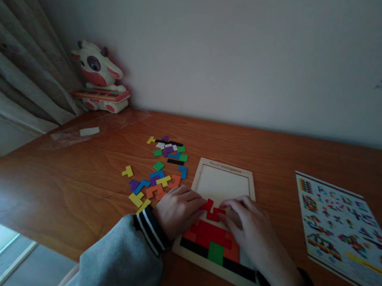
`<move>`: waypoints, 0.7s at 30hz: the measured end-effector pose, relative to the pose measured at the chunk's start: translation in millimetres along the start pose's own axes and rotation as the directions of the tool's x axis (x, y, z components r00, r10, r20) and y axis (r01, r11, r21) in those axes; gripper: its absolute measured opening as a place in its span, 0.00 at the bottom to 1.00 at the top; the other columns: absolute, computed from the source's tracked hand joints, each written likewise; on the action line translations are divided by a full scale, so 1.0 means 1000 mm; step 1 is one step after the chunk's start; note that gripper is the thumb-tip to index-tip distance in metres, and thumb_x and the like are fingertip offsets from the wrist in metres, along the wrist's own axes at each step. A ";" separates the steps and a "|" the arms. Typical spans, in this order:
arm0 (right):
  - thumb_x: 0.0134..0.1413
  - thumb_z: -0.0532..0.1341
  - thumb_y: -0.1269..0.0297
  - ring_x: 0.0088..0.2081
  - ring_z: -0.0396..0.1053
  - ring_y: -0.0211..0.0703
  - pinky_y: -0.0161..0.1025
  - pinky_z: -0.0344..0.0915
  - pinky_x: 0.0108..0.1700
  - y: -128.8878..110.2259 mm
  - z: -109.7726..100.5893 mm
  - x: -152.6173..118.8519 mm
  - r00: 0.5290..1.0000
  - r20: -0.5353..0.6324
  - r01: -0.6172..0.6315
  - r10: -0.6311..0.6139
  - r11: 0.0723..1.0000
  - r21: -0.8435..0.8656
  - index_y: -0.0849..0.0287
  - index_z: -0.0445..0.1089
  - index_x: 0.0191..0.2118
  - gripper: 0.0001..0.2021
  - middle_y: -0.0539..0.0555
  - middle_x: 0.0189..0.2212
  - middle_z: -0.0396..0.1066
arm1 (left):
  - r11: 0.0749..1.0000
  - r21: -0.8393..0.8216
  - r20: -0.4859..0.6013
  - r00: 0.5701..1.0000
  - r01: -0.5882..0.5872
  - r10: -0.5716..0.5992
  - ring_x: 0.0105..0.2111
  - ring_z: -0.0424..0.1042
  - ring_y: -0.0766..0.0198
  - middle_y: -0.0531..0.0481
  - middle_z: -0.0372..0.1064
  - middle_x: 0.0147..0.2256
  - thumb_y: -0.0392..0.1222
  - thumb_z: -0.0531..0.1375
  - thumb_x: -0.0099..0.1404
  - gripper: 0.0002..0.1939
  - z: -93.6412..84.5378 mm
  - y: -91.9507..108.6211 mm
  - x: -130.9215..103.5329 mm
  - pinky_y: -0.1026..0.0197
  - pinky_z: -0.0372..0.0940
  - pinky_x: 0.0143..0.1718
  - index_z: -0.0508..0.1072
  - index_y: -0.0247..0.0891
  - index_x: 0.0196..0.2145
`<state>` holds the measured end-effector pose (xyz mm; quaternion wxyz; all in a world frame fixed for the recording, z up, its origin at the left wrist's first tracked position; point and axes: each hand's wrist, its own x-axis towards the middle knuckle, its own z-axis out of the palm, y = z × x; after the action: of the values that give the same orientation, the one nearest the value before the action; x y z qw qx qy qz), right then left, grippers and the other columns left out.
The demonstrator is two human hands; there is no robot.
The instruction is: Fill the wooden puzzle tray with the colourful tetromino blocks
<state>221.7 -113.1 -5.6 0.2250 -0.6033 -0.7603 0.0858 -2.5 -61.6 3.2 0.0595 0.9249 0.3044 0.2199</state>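
A wooden puzzle tray [198, 176] lies on the table, its far part bare. Black strips [192, 247], a green square piece [215, 253] and several red and orange pieces [214, 235] fill its near end. Over the middle of the tray, my left hand [180, 209] has its fingers closed on a red puzzle piece [207, 205]. Facing it, my right hand [252, 224] pinches another red puzzle piece [216, 214] between thumb and fingers. The two red pieces are close together; whether they touch the tray floor I cannot tell.
Loose coloured puzzle pieces [158, 164] are scattered left of the tray. A printed pattern sheet [344, 232] lies at the right. At the back left stands a cow-shaped toy [101, 79] beside a curtain [21, 36]. A wall [244, 64] rises behind the table [98, 171].
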 end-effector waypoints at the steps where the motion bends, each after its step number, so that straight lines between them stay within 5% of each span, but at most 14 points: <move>1: 0.59 0.63 0.68 0.40 0.73 0.49 0.47 0.70 0.44 0.001 0.000 0.000 1.000 -0.006 -0.007 0.007 1.000 -0.002 0.52 0.73 0.42 0.06 0.55 0.38 0.71 | 1.000 -0.015 0.000 1.000 0.003 -0.003 0.40 0.73 0.58 0.44 0.77 0.40 0.37 0.55 0.71 0.11 0.000 -0.001 -0.001 0.54 0.71 0.45 0.76 0.37 0.45; 6: 0.61 0.60 0.67 0.40 0.73 0.50 0.49 0.70 0.44 0.007 -0.004 -0.002 0.998 -0.031 -0.051 0.050 0.998 -0.033 0.51 0.73 0.41 0.06 0.55 0.38 0.71 | 0.997 -0.076 0.022 1.000 0.008 -0.006 0.42 0.75 0.58 0.46 0.78 0.42 0.30 0.53 0.69 0.15 -0.001 -0.001 -0.003 0.54 0.70 0.46 0.76 0.38 0.48; 12: 0.63 0.58 0.67 0.40 0.74 0.50 0.49 0.70 0.44 0.010 -0.006 -0.002 0.999 0.003 -0.052 0.052 0.999 -0.016 0.52 0.73 0.43 0.08 0.55 0.38 0.71 | 0.995 -0.098 -0.006 1.000 0.018 -0.018 0.42 0.75 0.57 0.46 0.78 0.43 0.39 0.59 0.70 0.09 0.003 0.005 -0.001 0.54 0.70 0.46 0.76 0.38 0.45; 21: 0.60 0.61 0.69 0.39 0.74 0.48 0.46 0.71 0.42 0.005 -0.008 -0.002 0.999 0.054 -0.007 0.006 1.000 0.029 0.53 0.74 0.41 0.06 0.55 0.38 0.72 | 0.977 -0.212 0.010 1.000 0.026 -0.024 0.43 0.76 0.59 0.48 0.79 0.43 0.29 0.55 0.69 0.13 0.003 -0.004 -0.002 0.56 0.71 0.47 0.77 0.38 0.45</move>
<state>230.4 -115.3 -0.9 0.2130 -0.5999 -0.7628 0.1140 -4.9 -59.3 -0.7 0.1618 0.9102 0.2906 0.2468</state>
